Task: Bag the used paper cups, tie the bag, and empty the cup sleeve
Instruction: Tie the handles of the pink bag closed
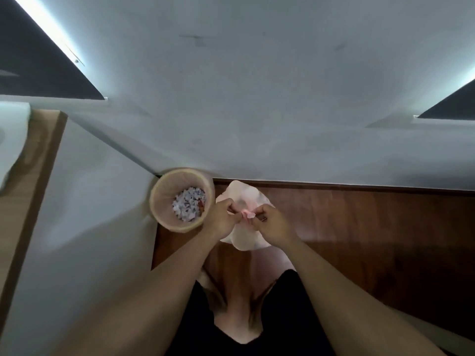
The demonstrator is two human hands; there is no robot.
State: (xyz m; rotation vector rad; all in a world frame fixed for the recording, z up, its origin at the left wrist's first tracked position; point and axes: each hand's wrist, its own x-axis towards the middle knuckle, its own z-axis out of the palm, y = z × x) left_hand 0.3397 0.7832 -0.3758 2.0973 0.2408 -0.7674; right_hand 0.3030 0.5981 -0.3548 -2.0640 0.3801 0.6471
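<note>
A full, pale pink translucent plastic bag sits on the wooden floor below me, bulging with contents I cannot make out. My left hand and my right hand meet above its gathered mouth. Each hand pinches a twisted end of the bag's top, with a small pink knot or fold showing between the fingers. No loose paper cups or cup sleeve are visible.
A round beige bin lined with plastic stands just left of the bag, holding small white and blue scraps. A white wall rises behind. A wooden panel edge runs along the left. Dark wooden floor spreads to the right.
</note>
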